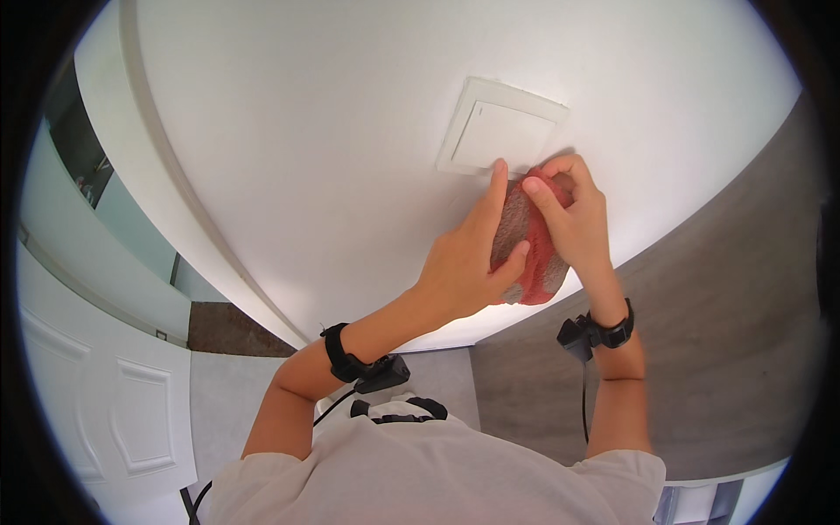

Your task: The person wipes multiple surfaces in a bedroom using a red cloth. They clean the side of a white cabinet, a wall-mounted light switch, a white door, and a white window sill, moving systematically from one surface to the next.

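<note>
A white rocker light switch [504, 134] in a square frame is mounted on the white wall [315, 131]. Just below it, both my hands grip a folded red and grey-brown cloth [539, 262]. My left hand [469, 262] has the cloth between thumb and fingers, its index fingertip at the lower edge of the switch. On the cloth's right side, my right hand [581, 216] pinches the upper part between thumb and bent fingers, close under the switch's lower right corner. Part of the cloth is hidden behind my fingers.
A white panelled door [141, 420] stands at the lower left, beside a doorway with a white frame [170, 151]. Grey-brown wood-look panelling [709, 315] lies to the right. Black wrist-worn devices [377, 371] with cables are strapped to both forearms.
</note>
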